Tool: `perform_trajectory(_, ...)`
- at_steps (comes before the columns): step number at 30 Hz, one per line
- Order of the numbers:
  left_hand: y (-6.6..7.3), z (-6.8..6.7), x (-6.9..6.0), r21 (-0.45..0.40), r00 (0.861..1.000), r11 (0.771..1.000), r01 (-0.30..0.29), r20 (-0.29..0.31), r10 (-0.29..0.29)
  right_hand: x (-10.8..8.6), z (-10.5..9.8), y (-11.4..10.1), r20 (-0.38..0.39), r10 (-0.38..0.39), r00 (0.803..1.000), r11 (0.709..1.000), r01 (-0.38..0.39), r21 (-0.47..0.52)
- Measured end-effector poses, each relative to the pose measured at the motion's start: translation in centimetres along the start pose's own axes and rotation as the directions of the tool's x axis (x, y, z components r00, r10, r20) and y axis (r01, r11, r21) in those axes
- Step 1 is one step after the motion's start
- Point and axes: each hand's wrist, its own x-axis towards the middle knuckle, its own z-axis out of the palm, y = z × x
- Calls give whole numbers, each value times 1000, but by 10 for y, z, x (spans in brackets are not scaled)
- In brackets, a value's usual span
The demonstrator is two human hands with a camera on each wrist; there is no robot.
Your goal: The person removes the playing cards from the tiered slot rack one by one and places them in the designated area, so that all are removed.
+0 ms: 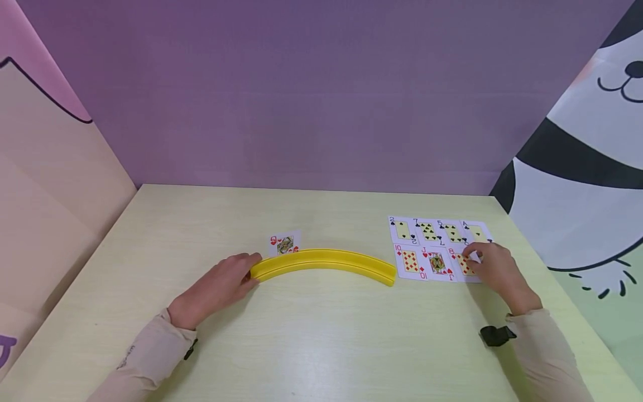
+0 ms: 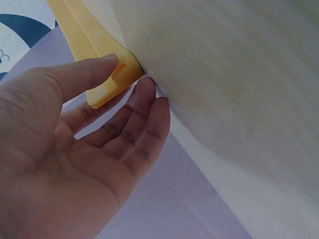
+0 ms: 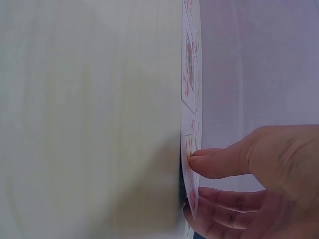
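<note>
A curved yellow plastic track piece [image 1: 324, 258] lies across the middle of the table. My left hand [image 1: 221, 287] grips its left end, the thumb [image 2: 92, 74] on one face and fingers behind. Over at the right, my right hand [image 1: 497, 273] pinches a red eight playing card [image 1: 463, 262], thumb on its face and fingers at its edge. In the right wrist view that card [image 3: 191, 179] has its near edge raised slightly off the table; the hand covers part of it. A jack of hearts [image 1: 437, 263] and a ten of diamonds [image 1: 410, 261] lie left of it.
Behind the bottom row lies a row of black cards, from a two [image 1: 403, 230] to an ace [image 1: 474, 231]. A red queen card [image 1: 284, 244] sits behind the track, its lower edge hidden. A purple wall [image 1: 316, 100] stands at the table's far edge.
</note>
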Motion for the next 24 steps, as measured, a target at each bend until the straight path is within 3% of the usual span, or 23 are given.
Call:
perform_trajectory(9, 0, 0, 0, -8, 1000, 1000, 0, 3, 0, -2, 1, -4, 10, 51, 999, 999, -51, -16)
perform_trajectory(24, 1, -1, 0, -5, 1000, 1000, 7, 6, -7, -3, -4, -11, -22, 26, 999, 999, -26, -26)
